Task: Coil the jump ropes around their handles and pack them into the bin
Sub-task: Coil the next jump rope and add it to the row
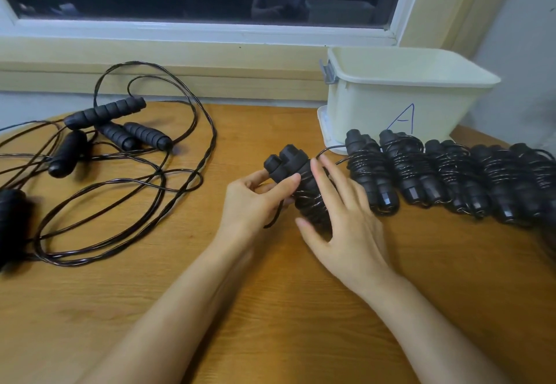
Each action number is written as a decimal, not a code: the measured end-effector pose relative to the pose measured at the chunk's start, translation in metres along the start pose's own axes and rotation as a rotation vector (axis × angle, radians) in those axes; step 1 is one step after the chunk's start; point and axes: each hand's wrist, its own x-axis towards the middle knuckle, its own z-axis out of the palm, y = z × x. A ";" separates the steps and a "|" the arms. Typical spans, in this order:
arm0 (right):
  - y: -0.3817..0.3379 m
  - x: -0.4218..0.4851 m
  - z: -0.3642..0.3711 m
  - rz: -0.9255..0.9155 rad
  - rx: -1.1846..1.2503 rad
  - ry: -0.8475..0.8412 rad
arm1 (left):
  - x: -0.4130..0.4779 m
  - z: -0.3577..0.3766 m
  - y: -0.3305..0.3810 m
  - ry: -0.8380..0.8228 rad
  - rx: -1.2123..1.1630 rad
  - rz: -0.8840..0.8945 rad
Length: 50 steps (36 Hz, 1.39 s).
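Our left hand (255, 200) grips the partly wound jump rope (290, 162) at mid-table, fingers curled round its paired handles. Our right hand (346, 221) lies on its coils, fingers straight. Wound bundles (451, 173) sit before the bin (391, 103), and loose ropes (120, 134) lie left.

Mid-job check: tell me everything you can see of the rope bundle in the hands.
The bundle is two black ribbed foam-looking handles side by side, thin dark cord coiled round their middle, caps poking out up-left. It is held tilted over the wooden table. The left hand grips it near the caps; the right hand rests with straight fingers across the coils. A loose cord end loops below the left hand.
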 end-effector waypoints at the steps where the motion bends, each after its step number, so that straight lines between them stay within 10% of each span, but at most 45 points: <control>1: -0.001 0.000 -0.001 0.005 -0.065 0.006 | -0.001 0.001 0.000 -0.008 0.012 -0.009; 16: 0.001 0.003 -0.004 -0.013 -0.367 0.067 | 0.001 -0.002 -0.004 -0.185 0.101 -0.034; 31: 0.008 0.007 -0.007 0.038 -0.175 0.137 | 0.003 0.001 -0.005 -0.150 0.100 0.067; 41: 0.015 0.009 -0.008 0.107 -0.147 0.165 | 0.015 -0.014 -0.021 -0.077 0.927 1.133; 50: 0.018 0.008 -0.013 0.212 0.163 0.119 | 0.024 -0.030 -0.018 -0.096 1.122 0.965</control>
